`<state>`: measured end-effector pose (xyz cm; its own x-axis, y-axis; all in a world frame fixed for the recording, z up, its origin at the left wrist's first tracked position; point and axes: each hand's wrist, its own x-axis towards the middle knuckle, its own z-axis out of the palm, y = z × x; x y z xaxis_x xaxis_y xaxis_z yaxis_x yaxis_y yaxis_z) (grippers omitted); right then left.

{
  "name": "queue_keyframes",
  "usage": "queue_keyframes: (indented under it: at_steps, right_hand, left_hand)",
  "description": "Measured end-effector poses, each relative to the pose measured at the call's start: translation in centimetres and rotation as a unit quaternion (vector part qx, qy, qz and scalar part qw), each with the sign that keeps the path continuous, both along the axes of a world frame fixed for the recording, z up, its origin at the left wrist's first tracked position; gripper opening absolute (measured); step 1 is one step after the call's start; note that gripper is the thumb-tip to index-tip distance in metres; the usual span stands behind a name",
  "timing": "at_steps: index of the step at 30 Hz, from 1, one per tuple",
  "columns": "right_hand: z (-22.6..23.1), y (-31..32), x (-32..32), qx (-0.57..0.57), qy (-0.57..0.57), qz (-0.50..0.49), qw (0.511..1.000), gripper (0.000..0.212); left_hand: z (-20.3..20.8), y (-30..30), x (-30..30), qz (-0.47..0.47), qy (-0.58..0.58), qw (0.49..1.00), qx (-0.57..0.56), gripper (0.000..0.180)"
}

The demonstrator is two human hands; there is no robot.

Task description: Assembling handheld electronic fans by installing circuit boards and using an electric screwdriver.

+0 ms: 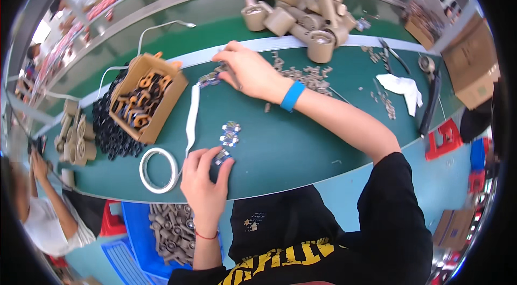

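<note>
Near the table's front edge, my left hand [204, 180] pinches a small circuit board [222, 157] between thumb and fingers. Just beyond it, a short column of small circuit boards [230, 133] lies on the green tabletop. My right hand [250, 72], with a blue wristband, reaches to a further cluster of circuit boards [209, 78] near the white back rail. Its thumb and fingers curl around something small that I cannot make out. A strip of white tape [191, 118] runs between that cluster and my left hand, beside a white tape roll [158, 171].
Left stands a cardboard box [156, 118] of orange and black parts, beside black rings [107, 123]. Beige housings [320, 47] pile up at the back. Small metal pieces [312, 77], pliers [396, 57] and a white cloth [403, 91] lie right. Below is a blue crate [134, 231].
</note>
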<state>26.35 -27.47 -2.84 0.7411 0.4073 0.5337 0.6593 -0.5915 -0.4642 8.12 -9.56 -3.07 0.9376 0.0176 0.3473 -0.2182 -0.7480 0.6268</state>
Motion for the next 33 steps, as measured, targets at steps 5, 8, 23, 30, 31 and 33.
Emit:
queue_keyframes:
  at_steps: [5,8,23,30,31,33]
  right_hand:
    - [3.3,-3.3,-6.4,-0.062,-0.027,0.016,0.998,0.023]
    - [4.3,-6.6,-9.9,-0.128,-0.027,0.017,0.991,0.02]
    - [3.4,-24.3,-11.9,-0.278,-0.042,-0.212,0.936,0.026]
    - [1.8,-24.1,-7.7,-0.35,0.042,-0.349,0.868,0.028]
    - [2.0,-23.8,-7.9,-0.357,0.049,-0.362,0.86,0.028]
    - [2.8,-23.0,-8.8,-0.367,0.062,-0.377,0.848,0.028]
  left_hand:
    - [-0.1,-0.2,-0.1,-0.019,-0.015,0.999,0.021,0.028]
    - [-0.1,0.0,-0.3,-0.024,-0.033,0.999,0.035,0.027]
    - [1.6,-1.2,0.3,0.017,0.014,1.0,0.019,0.047]
    - [0.8,-3.1,1.8,-0.038,-0.042,0.993,0.101,0.039]
    - [0.4,-3.1,2.3,-0.04,-0.055,0.993,0.099,0.037]
    - [0.1,-3.1,2.5,-0.029,-0.051,0.994,0.087,0.036]
